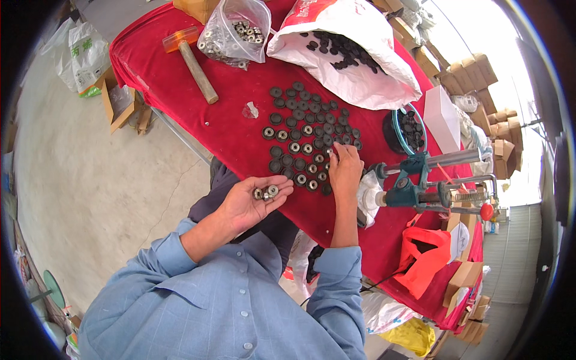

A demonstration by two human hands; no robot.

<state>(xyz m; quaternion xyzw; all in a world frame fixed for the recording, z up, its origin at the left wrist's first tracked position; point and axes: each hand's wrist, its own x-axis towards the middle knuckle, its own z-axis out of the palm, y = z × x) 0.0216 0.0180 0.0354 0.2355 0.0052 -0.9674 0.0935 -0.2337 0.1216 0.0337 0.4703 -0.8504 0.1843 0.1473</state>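
My left hand [255, 198] is palm up, fingers slightly curled, cupping several small shiny metal bearings [266, 192]. Pinched fingers of my right hand [346, 171] reach down at the right side of a group of round black rubber discs [298, 114]. A small metal bearing [329, 152] shows at those fingertips, partly hidden by them. The discs lie loosely in rows on a red cloth [240, 144]. Several discs nearest my hands have a metal bearing in their middle; those farther away are plain black.
Right of my right hand stands a green hand press [403, 195] with a red-knobbed lever. Farther off are a mallet [198, 69], a clear bag of bearings [237, 36], a white sack [360, 78] of black discs and a blue-rimmed basket [423, 129]. A red bag [423, 255] lies beyond the press.
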